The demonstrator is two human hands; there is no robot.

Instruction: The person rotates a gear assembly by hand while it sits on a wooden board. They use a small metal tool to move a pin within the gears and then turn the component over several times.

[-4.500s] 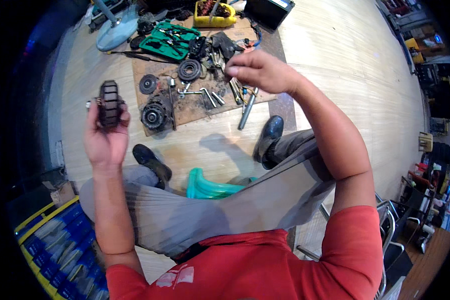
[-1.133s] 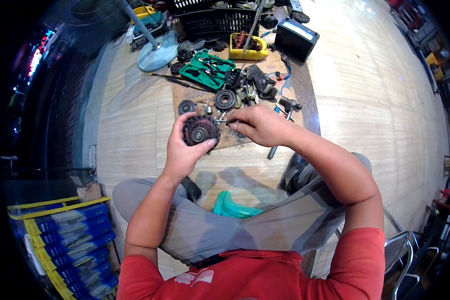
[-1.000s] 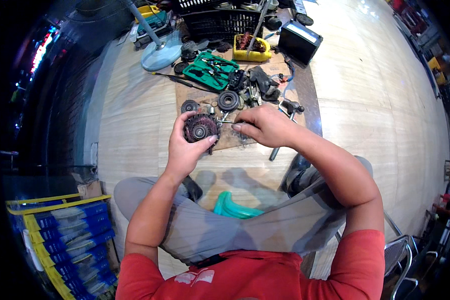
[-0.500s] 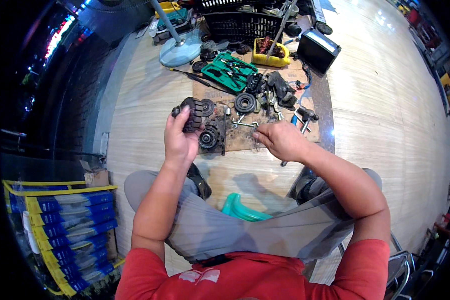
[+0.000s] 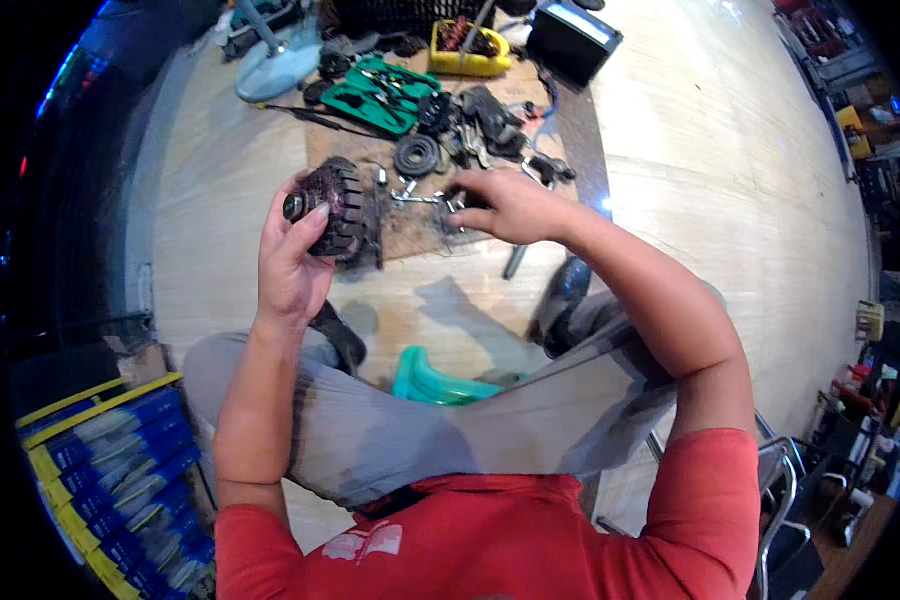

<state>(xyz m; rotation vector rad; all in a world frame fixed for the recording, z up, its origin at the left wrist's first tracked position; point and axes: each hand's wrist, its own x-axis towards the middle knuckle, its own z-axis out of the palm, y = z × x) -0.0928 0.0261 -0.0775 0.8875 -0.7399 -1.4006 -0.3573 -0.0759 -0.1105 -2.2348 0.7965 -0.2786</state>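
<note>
My left hand (image 5: pixel 292 262) is closed around a dark, round metal part with slots along its rim and a short shaft stub (image 5: pixel 340 205). It is held up above the left side of a stained cardboard sheet (image 5: pixel 410 240), hiding some greasy parts beneath. My right hand (image 5: pixel 515 207) hovers low over the sheet, thumb and forefinger apart, with nothing clearly held. Small silver tools lie at its fingertips, among them a bent silver wrench (image 5: pixel 415 197). Just beyond these sits a black grooved pulley (image 5: pixel 417 156). A hammer (image 5: pixel 552 170) rests past my right hand, partly covered by it.
Farther off are an open green tool case (image 5: pixel 382 92), a yellow container of reddish parts (image 5: pixel 470 64), a black battery (image 5: pixel 573 42) and a round pale stand base (image 5: pixel 278 74). A green plastic stool (image 5: pixel 440 382) is between my legs. Blue-and-yellow packages (image 5: pixel 120 470) fill a rack at left.
The whole view has shifted, so the scene sits farther left and up. My left hand has lifted the slotted part closer. My right hand's pinched fingers have parted beside the silver tools.
</note>
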